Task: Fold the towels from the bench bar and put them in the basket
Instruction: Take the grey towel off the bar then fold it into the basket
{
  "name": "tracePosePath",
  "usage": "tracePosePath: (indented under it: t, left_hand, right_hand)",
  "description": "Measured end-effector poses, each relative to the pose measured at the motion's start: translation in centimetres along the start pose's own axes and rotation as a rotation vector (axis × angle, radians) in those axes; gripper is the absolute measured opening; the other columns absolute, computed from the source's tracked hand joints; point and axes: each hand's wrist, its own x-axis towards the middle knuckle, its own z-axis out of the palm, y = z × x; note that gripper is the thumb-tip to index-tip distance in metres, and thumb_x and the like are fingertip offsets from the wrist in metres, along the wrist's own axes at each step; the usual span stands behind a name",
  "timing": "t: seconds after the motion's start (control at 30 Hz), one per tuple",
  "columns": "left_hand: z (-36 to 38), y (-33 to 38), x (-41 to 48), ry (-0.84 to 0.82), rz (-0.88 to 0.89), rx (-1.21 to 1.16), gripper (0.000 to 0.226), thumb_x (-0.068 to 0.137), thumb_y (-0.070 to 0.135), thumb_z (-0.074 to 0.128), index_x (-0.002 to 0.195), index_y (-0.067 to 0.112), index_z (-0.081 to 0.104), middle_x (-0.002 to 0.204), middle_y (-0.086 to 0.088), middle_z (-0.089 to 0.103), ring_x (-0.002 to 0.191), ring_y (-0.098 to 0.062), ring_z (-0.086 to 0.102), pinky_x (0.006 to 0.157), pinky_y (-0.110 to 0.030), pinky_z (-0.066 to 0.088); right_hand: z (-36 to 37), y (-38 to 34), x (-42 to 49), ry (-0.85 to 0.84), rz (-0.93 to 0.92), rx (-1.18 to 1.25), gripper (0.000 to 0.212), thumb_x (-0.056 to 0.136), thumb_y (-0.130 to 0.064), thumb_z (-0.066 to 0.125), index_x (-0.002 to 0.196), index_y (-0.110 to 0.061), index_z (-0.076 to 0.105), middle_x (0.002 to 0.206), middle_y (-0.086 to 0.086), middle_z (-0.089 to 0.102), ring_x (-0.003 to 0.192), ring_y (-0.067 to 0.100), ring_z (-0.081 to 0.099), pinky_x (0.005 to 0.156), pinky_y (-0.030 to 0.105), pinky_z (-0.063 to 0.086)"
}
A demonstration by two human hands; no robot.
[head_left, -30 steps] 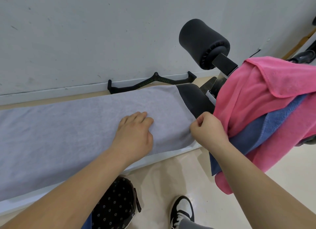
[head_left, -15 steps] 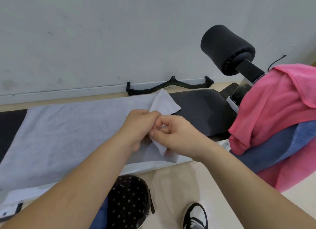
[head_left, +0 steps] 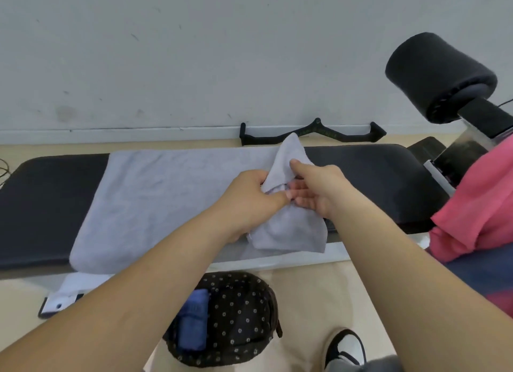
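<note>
A grey towel lies spread lengthwise over the black padded counter, covering its middle and draping a little over the near edge. The towel's right end is lifted off the pad and gathered into a loose peak, with one flap hanging down over the counter's near edge and its white frame.

The left hand grips the gathered cloth from the left, fingers curled into the folds and thumb stretched to the right. The right hand holds the same raised end from the right, one finger lying on top of the peak and the others beneath the cloth, so the towel is pinched between them. The two hands touch at the bunched part.

On the floor just in front of the counter, between the forearms, sits a dark basket with a small dotted pattern. A folded blue towel stands against its left side.

At the right edge a pink towel hangs in folds, with a darker blue towel showing beneath it. What they hang from is hidden by the cloth. Above them a black foam roller juts out on a dark arm.

A black cable handle lies on the floor against the grey wall behind the counter. A black and white shoe shows at the bottom of the view, right of the basket
</note>
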Motion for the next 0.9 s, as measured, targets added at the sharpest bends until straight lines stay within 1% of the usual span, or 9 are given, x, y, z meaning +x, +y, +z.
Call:
tracePosePath:
  t: [0.13,0.27,0.43,0.5,0.6,0.7,0.77,0.83,0.9]
  left_hand:
    - [-2.3,-1.0,-0.7,0.015,0.024,0.035,0.014,0.090,0.024,0.073,0.081,0.014,0.068,0.073,0.000,0.069,0.060,-0.004,0.061,0.047,-0.014,0.045]
    - [-5.5,-1.7,-1.7,0.061,-0.035,0.034,0.034,0.096,0.030,0.066,0.067,0.018,0.052,0.054,0.008,0.051,0.042,-0.003,0.047,0.040,-0.015,0.034]
    - [-9.7,-2.3,-3.7,0.099,-0.155,0.019,0.030,0.096,0.025,0.052,0.071,0.019,0.037,0.063,-0.001,0.032,0.051,-0.014,0.031,0.049,-0.027,0.024]
    - [-11.7,-2.6,-4.5,0.156,-0.264,-0.030,0.023,0.091,0.024,0.052,0.071,0.018,0.041,0.061,-0.001,0.036,0.054,-0.017,0.036,0.055,-0.030,0.026]
    - [-14.6,-3.3,-5.6,0.228,-0.353,0.004,0.019,0.090,0.028,0.051,0.076,0.015,0.050,0.063,-0.004,0.047,0.056,-0.022,0.043,0.055,-0.028,0.031]
    - [-16.3,-4.8,-6.1,0.229,-0.335,0.362,0.035,0.088,0.034,0.052,0.058,0.018,0.046,0.042,0.003,0.057,0.042,-0.018,0.045,0.053,-0.024,0.037]
    - [-16.5,-5.5,-5.9,0.213,-0.330,0.561,0.033,0.085,0.036,0.054,0.058,0.020,0.045,0.043,0.002,0.062,0.046,-0.019,0.051,0.057,-0.025,0.042]
    - [-16.1,-6.0,-5.6,0.175,-0.341,0.656,0.027,0.085,0.037,0.055,0.065,0.020,0.049,0.044,0.003,0.064,0.049,-0.018,0.059,0.059,-0.025,0.045]
    - [-15.7,-6.1,-5.3,0.149,-0.343,0.716,0.022,0.084,0.038,0.054,0.072,0.019,0.053,0.045,0.003,0.066,0.054,-0.018,0.066,0.060,-0.026,0.047]
  right_hand:
    - [2.9,-1.0,-0.2,0.136,-0.203,0.065,0.009,0.088,-0.019,0.063,0.088,-0.013,0.057,0.073,0.011,0.052,0.057,0.022,0.046,0.047,0.025,0.037]
    - [8.1,-3.5,-2.2,0.123,-0.454,0.056,0.027,0.081,-0.029,0.059,0.066,-0.024,0.038,0.062,-0.006,0.037,0.064,0.020,0.036,0.060,0.035,0.034]
    - [16.2,-6.8,-4.0,-0.174,-0.407,0.000,0.023,0.094,-0.013,0.059,0.079,-0.016,0.041,0.064,0.006,0.038,0.043,0.018,0.046,0.043,0.023,0.039]
    - [18.9,-7.6,-4.8,-0.306,-0.354,0.012,0.018,0.097,-0.013,0.061,0.085,-0.014,0.048,0.078,0.012,0.046,0.064,0.024,0.053,0.055,0.037,0.056]
    - [20.7,-6.9,-5.2,-0.405,-0.343,-0.065,0.020,0.099,-0.028,0.065,0.098,-0.008,0.063,0.087,0.010,0.056,0.083,0.030,0.065,0.079,0.045,0.064]
    - [18.7,-5.2,-3.7,-0.167,-0.528,-0.257,0.021,0.096,-0.034,0.063,0.105,-0.015,0.068,0.091,-0.001,0.064,0.082,0.020,0.063,0.079,0.039,0.061]
    - [15.7,-3.9,-1.8,0.072,-0.617,-0.514,0.029,0.093,-0.037,0.058,0.113,-0.018,0.066,0.114,0.003,0.066,0.098,0.024,0.063,0.081,0.034,0.054]
    - [12.4,-2.7,0.0,0.220,-0.524,-0.767,0.039,0.091,-0.041,0.055,0.117,-0.012,0.062,0.129,0.012,0.057,0.119,0.037,0.054,0.092,0.042,0.050]
    - [9.8,-1.5,0.8,0.224,-0.367,-0.890,0.044,0.091,-0.045,0.056,0.116,-0.009,0.058,0.130,0.016,0.052,0.121,0.040,0.049,0.084,0.041,0.046]
